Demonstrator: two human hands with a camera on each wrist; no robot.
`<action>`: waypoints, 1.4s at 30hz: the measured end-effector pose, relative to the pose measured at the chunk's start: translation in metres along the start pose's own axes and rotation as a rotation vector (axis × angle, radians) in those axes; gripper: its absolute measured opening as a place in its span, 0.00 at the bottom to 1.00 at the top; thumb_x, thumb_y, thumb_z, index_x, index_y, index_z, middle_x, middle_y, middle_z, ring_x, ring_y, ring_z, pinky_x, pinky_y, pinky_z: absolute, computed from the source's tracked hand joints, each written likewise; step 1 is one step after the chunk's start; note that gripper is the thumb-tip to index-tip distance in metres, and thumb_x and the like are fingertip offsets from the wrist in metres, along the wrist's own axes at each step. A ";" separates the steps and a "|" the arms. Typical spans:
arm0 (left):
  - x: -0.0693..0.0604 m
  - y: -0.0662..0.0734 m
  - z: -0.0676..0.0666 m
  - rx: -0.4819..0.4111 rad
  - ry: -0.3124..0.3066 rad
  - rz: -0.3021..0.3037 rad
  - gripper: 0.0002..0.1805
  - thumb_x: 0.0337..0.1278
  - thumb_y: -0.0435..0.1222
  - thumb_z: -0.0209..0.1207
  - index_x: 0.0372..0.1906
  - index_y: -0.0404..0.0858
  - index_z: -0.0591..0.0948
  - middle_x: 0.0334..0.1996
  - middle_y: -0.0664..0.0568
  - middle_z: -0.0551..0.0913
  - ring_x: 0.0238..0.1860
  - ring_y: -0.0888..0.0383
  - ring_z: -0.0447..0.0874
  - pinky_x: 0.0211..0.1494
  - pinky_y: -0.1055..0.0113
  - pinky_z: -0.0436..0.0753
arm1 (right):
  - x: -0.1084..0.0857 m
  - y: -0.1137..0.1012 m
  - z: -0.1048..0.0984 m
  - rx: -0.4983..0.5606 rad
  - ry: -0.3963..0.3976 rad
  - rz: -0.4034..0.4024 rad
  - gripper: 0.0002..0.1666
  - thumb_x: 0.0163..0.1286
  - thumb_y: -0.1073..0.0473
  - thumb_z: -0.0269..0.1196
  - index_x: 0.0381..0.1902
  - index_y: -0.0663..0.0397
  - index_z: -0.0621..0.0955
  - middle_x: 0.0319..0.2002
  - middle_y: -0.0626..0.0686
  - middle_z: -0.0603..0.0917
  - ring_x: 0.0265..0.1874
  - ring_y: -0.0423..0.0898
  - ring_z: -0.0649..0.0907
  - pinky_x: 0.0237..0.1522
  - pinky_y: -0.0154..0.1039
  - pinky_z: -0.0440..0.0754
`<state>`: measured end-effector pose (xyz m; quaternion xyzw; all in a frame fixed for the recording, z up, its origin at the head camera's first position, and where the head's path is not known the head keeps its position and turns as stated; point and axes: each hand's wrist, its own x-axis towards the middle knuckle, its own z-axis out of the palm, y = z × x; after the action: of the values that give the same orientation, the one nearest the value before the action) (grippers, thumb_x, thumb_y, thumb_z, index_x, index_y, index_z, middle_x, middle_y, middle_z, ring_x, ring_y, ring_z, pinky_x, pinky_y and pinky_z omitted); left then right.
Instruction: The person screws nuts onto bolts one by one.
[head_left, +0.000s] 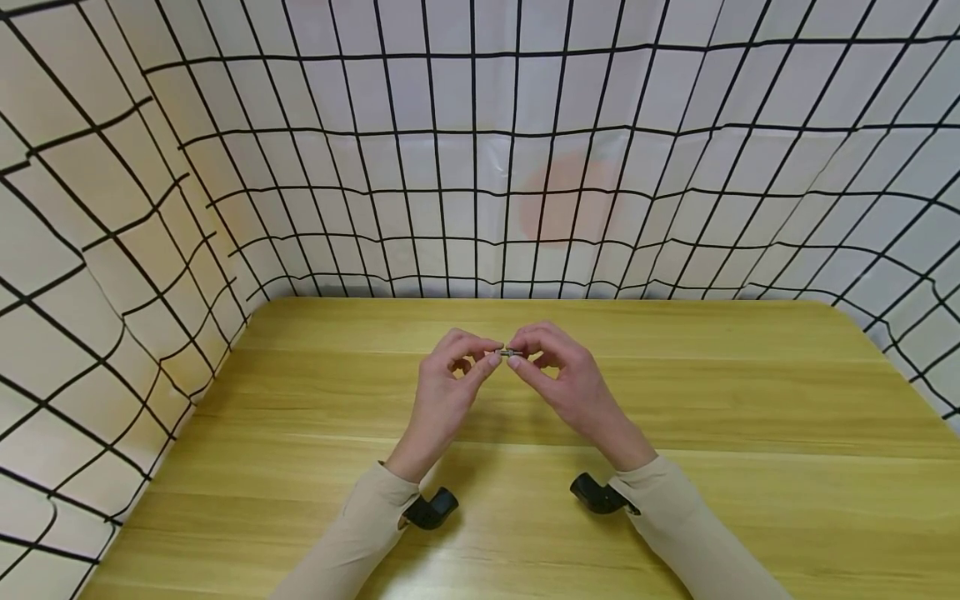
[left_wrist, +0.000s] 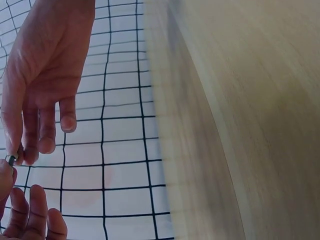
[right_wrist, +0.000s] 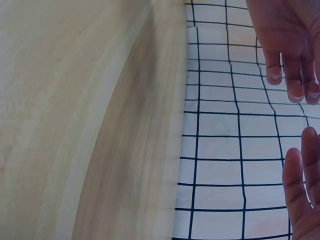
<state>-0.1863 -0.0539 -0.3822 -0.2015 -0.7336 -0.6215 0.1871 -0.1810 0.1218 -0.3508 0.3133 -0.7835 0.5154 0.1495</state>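
Over the middle of the table, a small metal bolt lies about level between both hands. My left hand pinches one end with thumb and forefinger. The other end is pinched by my right hand, fingertips close to the left ones. In the left wrist view, a short piece of the bolt shows at the left edge; the fingertips hide the rest. The right wrist view shows the remaining fingers of the right hand loosely extended, with the bolt out of frame.
The wooden table spreads beneath both hands. A pale wall with a black grid rises behind it and along both sides. Black wrist mounts stick out from under the beige sleeves.
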 end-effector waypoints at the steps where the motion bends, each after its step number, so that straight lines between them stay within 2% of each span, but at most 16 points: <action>1: 0.000 0.000 0.000 -0.003 0.001 0.000 0.05 0.60 0.31 0.65 0.40 0.37 0.88 0.34 0.51 0.80 0.38 0.56 0.73 0.40 0.65 0.71 | 0.000 0.000 0.000 0.006 -0.001 0.007 0.06 0.67 0.74 0.62 0.42 0.65 0.80 0.42 0.56 0.80 0.38 0.45 0.79 0.37 0.41 0.81; 5: 0.000 -0.001 0.001 -0.012 0.000 -0.006 0.06 0.61 0.30 0.64 0.41 0.36 0.87 0.35 0.48 0.80 0.38 0.54 0.73 0.40 0.64 0.71 | 0.000 -0.001 0.000 0.029 -0.007 0.033 0.05 0.68 0.73 0.62 0.41 0.65 0.80 0.41 0.56 0.80 0.38 0.45 0.79 0.37 0.42 0.80; 9: 0.000 -0.001 0.001 0.004 -0.006 -0.003 0.05 0.61 0.31 0.64 0.40 0.37 0.88 0.34 0.52 0.80 0.38 0.56 0.73 0.40 0.65 0.71 | 0.000 0.001 0.000 0.053 -0.016 0.046 0.05 0.69 0.73 0.61 0.41 0.65 0.80 0.40 0.56 0.79 0.36 0.46 0.78 0.36 0.41 0.79; 16: -0.001 -0.001 0.001 0.034 -0.021 0.027 0.04 0.60 0.31 0.65 0.39 0.39 0.87 0.33 0.57 0.78 0.37 0.57 0.73 0.39 0.65 0.71 | -0.004 0.032 0.004 0.113 -0.031 0.080 0.05 0.73 0.69 0.58 0.43 0.59 0.80 0.38 0.52 0.78 0.35 0.48 0.77 0.34 0.37 0.78; 21: -0.001 0.000 0.002 0.049 -0.005 0.020 0.04 0.59 0.31 0.65 0.39 0.39 0.88 0.34 0.56 0.77 0.37 0.58 0.72 0.39 0.65 0.71 | -0.005 0.037 0.005 0.126 -0.030 0.055 0.04 0.74 0.64 0.58 0.42 0.55 0.80 0.38 0.52 0.79 0.36 0.47 0.78 0.34 0.38 0.78; 25: -0.001 0.000 0.002 0.064 0.011 0.026 0.04 0.58 0.31 0.67 0.38 0.38 0.88 0.34 0.56 0.76 0.36 0.58 0.72 0.38 0.66 0.72 | -0.005 0.038 0.005 0.127 -0.028 0.059 0.05 0.74 0.65 0.58 0.43 0.59 0.80 0.39 0.56 0.79 0.36 0.47 0.78 0.35 0.38 0.79; 31: -0.001 0.002 0.002 0.071 0.008 0.016 0.03 0.59 0.32 0.66 0.37 0.38 0.88 0.34 0.55 0.77 0.36 0.59 0.72 0.38 0.65 0.72 | -0.005 0.034 0.005 0.112 -0.017 0.098 0.04 0.73 0.67 0.58 0.41 0.58 0.80 0.38 0.53 0.79 0.36 0.49 0.79 0.35 0.38 0.79; 37: 0.000 0.002 0.002 0.065 -0.008 0.001 0.02 0.60 0.32 0.65 0.36 0.38 0.87 0.34 0.56 0.77 0.37 0.58 0.72 0.38 0.65 0.72 | -0.003 0.008 0.002 0.059 -0.016 0.148 0.06 0.74 0.67 0.57 0.38 0.60 0.81 0.35 0.59 0.80 0.35 0.55 0.78 0.36 0.39 0.78; 42: -0.001 0.002 0.002 0.065 -0.003 -0.011 0.02 0.60 0.31 0.65 0.37 0.38 0.87 0.36 0.55 0.77 0.38 0.58 0.73 0.39 0.64 0.72 | 0.000 -0.004 -0.004 0.024 -0.017 0.139 0.09 0.72 0.67 0.59 0.48 0.63 0.79 0.44 0.57 0.80 0.41 0.50 0.79 0.40 0.42 0.78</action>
<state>-0.1844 -0.0521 -0.3808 -0.1923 -0.7549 -0.5978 0.1889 -0.1787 0.1243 -0.3465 0.2644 -0.7983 0.5312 0.1029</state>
